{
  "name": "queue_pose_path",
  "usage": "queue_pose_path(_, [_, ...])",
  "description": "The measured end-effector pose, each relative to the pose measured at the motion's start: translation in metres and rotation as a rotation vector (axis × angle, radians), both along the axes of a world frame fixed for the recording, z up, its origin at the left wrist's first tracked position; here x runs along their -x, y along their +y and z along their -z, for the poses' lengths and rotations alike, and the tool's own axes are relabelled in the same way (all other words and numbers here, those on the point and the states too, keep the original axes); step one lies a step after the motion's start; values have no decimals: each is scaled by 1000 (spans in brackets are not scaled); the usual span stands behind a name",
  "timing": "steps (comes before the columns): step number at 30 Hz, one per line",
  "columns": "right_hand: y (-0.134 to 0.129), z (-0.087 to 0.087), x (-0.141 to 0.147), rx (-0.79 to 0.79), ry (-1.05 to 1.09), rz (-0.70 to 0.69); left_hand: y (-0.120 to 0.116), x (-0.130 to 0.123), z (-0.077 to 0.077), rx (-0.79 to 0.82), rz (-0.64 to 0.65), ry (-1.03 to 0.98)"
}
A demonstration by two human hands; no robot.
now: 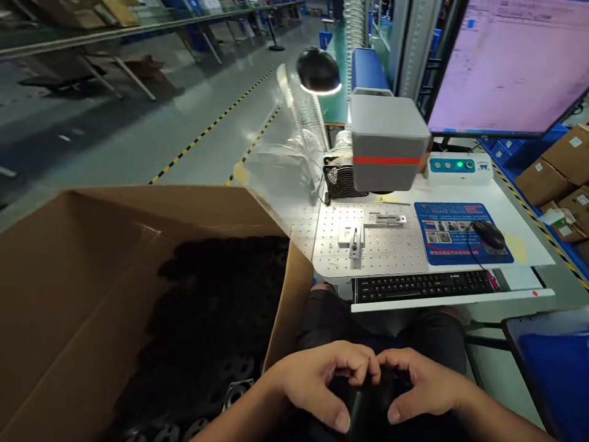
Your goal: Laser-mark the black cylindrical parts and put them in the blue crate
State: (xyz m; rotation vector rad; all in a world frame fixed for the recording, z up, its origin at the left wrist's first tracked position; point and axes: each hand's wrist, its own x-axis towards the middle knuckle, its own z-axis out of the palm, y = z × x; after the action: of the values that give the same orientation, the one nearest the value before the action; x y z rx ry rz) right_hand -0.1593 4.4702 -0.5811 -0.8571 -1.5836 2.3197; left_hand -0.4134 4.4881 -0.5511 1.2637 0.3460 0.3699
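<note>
Low in the view, my left hand point(334, 380) and my right hand point(416, 383) meet at the fingertips over my lap. The fingers of both are curled round something dark point(361, 399) that blends into my dark clothing, so its shape is hard to make out. To the left of my left hand stands a large open cardboard box point(288, 307), with many dark parts point(221, 301) inside and a few metallic ones near its lower end.
Ahead is a white perforated worktable point(381, 255) with small clamps, under a grey machine head point(389, 141). A keyboard point(423, 285) lies on the pull-out tray. A mouse point(488, 234), a monitor point(510, 67) and a blue bin point(556, 362) are on the right.
</note>
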Motion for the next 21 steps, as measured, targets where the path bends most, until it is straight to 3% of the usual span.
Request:
queue_pose_path(3, [8, -8, 8, -12, -136, 11, -13, 30, 6, 46, -195, -42])
queue_pose_path(5, [22, -14, 10, -120, -233, 83, -20, 51, 17, 76, -336, -48])
queue_pose_path(9, [81, -12, 19, -504, -407, 423, -27, 87, 61, 284, -595, -127])
queue_pose_path(13, [161, 13, 37, -843, -521, 704, -26, 103, 107, 454, -818, -136])
queue_pose_path(17, [214, 39, 56, -956, -579, 753, -22, 104, 122, 504, -858, -129])
queue_pose_path(21, [228, 58, 65, -997, -559, 737, -20, 102, 123, 550, -838, -162])
